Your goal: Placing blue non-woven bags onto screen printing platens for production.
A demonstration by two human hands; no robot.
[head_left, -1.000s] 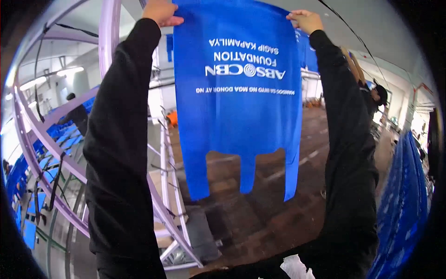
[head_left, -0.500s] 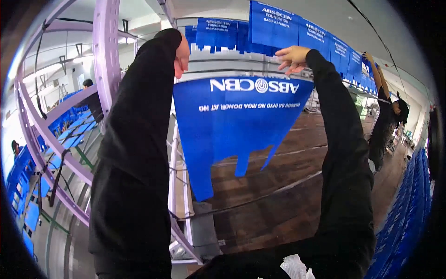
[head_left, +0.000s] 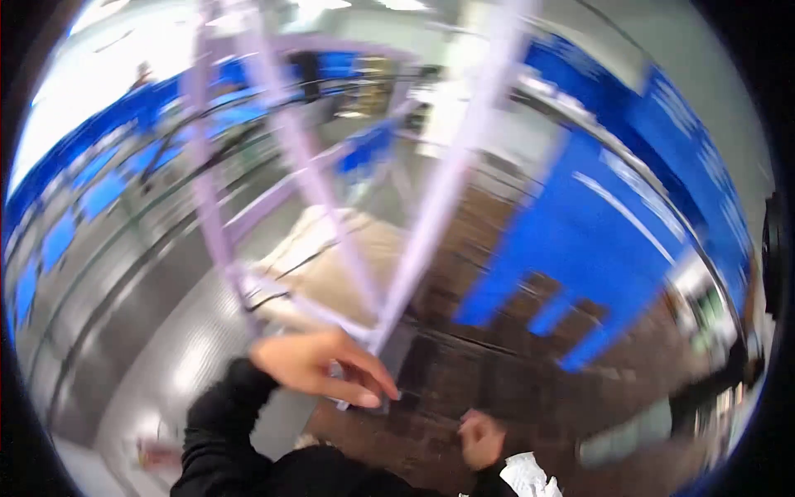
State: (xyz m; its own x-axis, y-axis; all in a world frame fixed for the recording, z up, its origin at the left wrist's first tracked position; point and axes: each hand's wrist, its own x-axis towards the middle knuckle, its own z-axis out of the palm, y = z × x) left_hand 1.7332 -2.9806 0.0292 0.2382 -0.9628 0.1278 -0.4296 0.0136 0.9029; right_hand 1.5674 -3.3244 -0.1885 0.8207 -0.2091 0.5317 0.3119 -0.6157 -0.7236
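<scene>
A blurred, wide fisheye view down at a person's two bare hands in black sleeves. A blue vest-style bag (head_left: 580, 224) with white print hangs at the right of the view, above a dark brown floor (head_left: 439, 451), its strap ends pointing down. Its long axis slants from upper right to lower left, and neither hand touches it. Both hands are low in the view; the bag lies upward and mostly to the right of them. The right hand (head_left: 483, 439) looks slightly nearer its straps than the left hand (head_left: 310, 362), though depth is hard to judge.

The left hand's fingers are bent, with the thumb near the forefinger; blur makes it impossible to tell whether its grip pinches anything thin. The right hand is loosely curled, its contents unclear. Just above the left hand is the foot of a lilac metal rack (head_left: 439, 199). More blue bags (head_left: 704, 149) hang at upper right.
</scene>
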